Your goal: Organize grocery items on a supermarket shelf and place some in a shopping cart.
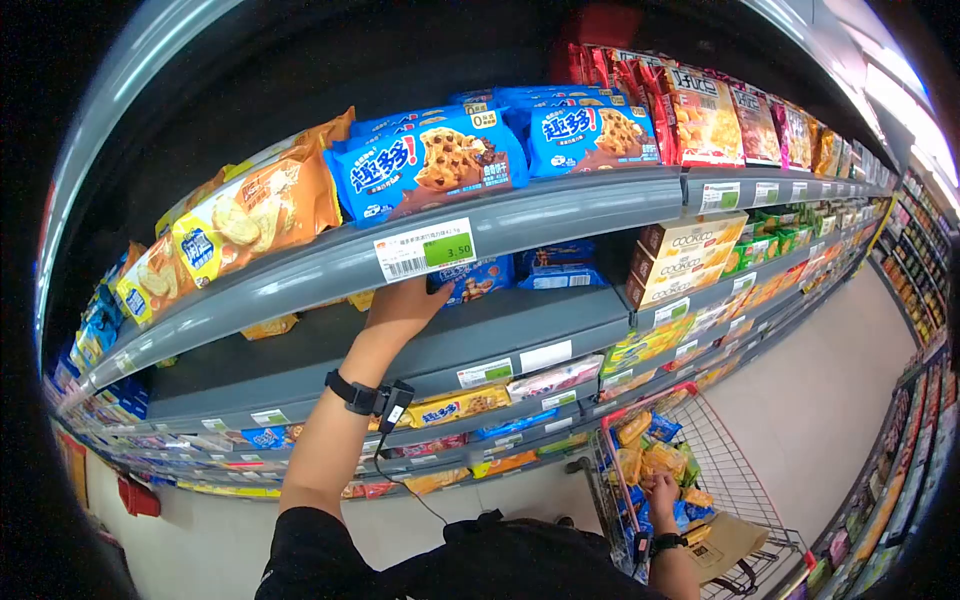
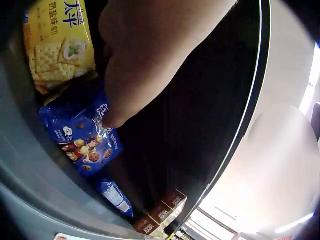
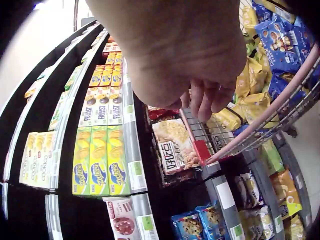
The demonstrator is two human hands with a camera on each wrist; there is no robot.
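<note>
My left hand (image 1: pixel 400 305) reaches in under the upper shelf's lip and grips a blue cookie packet (image 2: pixel 87 140) on the second shelf. The thumb lies against the packet's printed face in the left wrist view; the other fingers are hidden behind the hand. Next to that packet lies another blue one (image 1: pixel 560 275), and a yellow cracker packet (image 2: pixel 60 45) stands on its other side. My right hand (image 1: pixel 660 497) hangs over the shopping cart (image 1: pixel 735 440), its fingers loosely curled with nothing seen in them. Yellow and blue snack packets (image 3: pixel 255 75) fill the cart below it.
The upper shelf lip (image 1: pixel 580 207) with a price tag (image 1: pixel 425 250) runs just above my left hand. Blue cookie bags (image 1: pixel 430 160) line the upper shelf. Brown-and-cream cookie boxes (image 1: pixel 685 255) stand to the right. A brown bag (image 1: pixel 735 545) lies in the cart's near end.
</note>
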